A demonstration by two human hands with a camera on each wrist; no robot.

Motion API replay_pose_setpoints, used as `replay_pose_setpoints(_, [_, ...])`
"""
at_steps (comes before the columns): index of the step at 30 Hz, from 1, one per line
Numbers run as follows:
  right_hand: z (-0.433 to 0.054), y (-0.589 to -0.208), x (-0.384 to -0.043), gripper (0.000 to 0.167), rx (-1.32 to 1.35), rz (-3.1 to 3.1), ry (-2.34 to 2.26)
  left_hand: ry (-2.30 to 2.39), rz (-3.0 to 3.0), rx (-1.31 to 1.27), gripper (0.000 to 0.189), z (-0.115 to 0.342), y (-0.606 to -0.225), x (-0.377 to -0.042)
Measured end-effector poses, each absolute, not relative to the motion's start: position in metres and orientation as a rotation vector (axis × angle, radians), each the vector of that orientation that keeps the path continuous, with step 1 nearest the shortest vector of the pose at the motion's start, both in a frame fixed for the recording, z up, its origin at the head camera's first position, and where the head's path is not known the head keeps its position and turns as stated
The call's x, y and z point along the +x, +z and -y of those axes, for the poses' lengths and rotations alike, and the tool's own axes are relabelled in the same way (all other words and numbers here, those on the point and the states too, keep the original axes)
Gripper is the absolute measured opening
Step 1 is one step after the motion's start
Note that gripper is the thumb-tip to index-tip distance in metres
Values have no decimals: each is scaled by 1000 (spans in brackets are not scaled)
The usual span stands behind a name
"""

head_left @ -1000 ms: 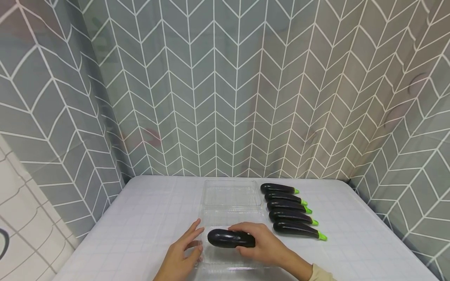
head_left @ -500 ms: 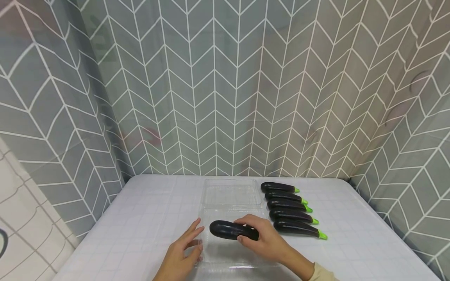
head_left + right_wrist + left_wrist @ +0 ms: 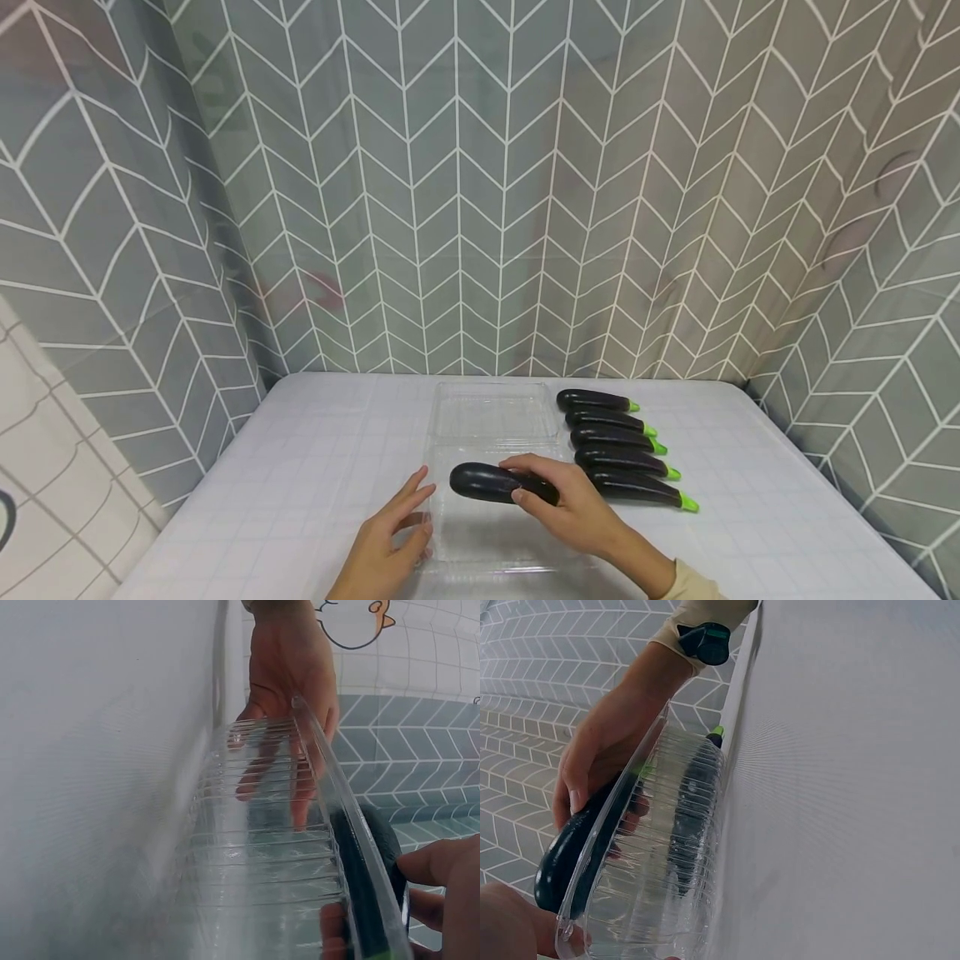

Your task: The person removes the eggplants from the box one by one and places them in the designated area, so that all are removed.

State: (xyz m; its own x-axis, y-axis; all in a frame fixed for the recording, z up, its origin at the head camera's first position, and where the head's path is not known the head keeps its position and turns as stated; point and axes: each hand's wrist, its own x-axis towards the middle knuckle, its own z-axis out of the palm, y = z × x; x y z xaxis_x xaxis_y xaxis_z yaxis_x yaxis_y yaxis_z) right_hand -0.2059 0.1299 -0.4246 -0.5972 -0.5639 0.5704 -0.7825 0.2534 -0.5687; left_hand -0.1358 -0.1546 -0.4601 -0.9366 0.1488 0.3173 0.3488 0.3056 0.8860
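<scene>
My right hand (image 3: 581,512) grips a dark, glossy eggplant (image 3: 483,482), thumb on the near side and fingers over the far side. Its stem end is hidden by the hand in the head view. The eggplant hangs above the clear plastic clamshell box (image 3: 480,537), whose hinged lid (image 3: 495,417) lies open toward the back. Beside the box's left wall, my left hand (image 3: 384,542) has its fingers spread and extended. In the right wrist view, the left hand's fingers (image 3: 300,799) lie along the ribbed outer wall, seen through the plastic.
Several more eggplants with green stems lie in a row right of the box, the nearest eggplant (image 3: 633,485) just beyond my right hand. A white checked cloth covers the table (image 3: 315,467). A grey patterned curtain (image 3: 480,208) hangs behind and at the sides.
My right hand has lifted the eggplant away from the box's floor and moved it slightly back and to the right. The left hand stays where it was.
</scene>
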Motion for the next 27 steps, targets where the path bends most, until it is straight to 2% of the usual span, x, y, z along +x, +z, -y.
replay_pose_setpoints(8, [-129, -422, -203, 31, 1235, 2300, 1335, -1662, 2385, -469, 46, 155, -462, -136])
replay_pose_setpoints(18, [-127, -422, -202, 52, 1243, 2240, 1224, -1618, 2423, -434, 44, 154, -459, -137])
replay_pose_setpoints(27, [-131, -416, -205, 52, 1260, 2186, 1183, -1672, 2397, -452, 46, 154, -460, -137])
